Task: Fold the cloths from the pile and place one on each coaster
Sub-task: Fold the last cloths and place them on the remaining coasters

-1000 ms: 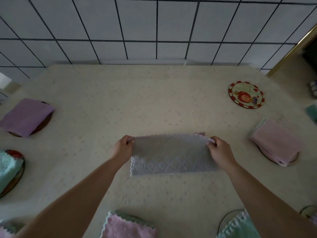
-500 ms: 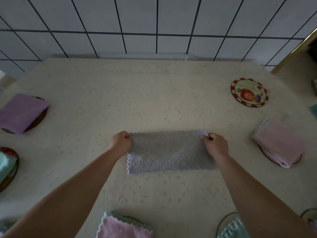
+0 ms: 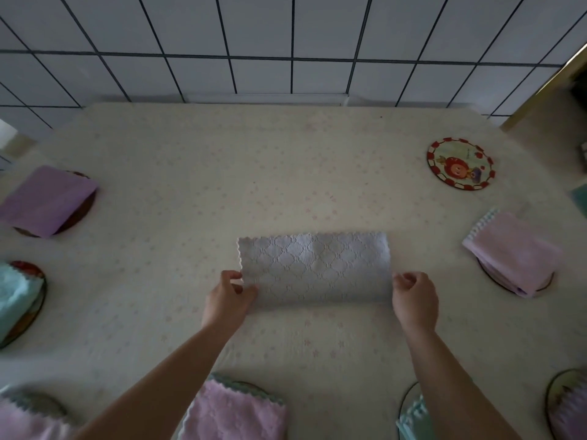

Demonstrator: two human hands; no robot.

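A grey quilted-pattern cloth [image 3: 314,268] lies flat on the table as a folded rectangle, long side left to right. My left hand [image 3: 227,296] pinches its near left corner, thumb on top of the fabric. My right hand [image 3: 414,296] sits at the cloth's right edge with fingers curled; whether it holds the fabric is unclear. A bare round coaster [image 3: 459,163] with a red border and cartoon picture lies at the far right.
Folded cloths lie on coasters around the cream table [image 3: 286,173]: purple [image 3: 47,200] and teal [image 3: 16,296] at left, pink [image 3: 511,252] at right, pink [image 3: 235,411] and teal [image 3: 413,417] at the near edge. A tiled wall stands behind.
Both hands let go of the cloth's far corners and moved back to its near corners. The cloth now lies flat on the table.
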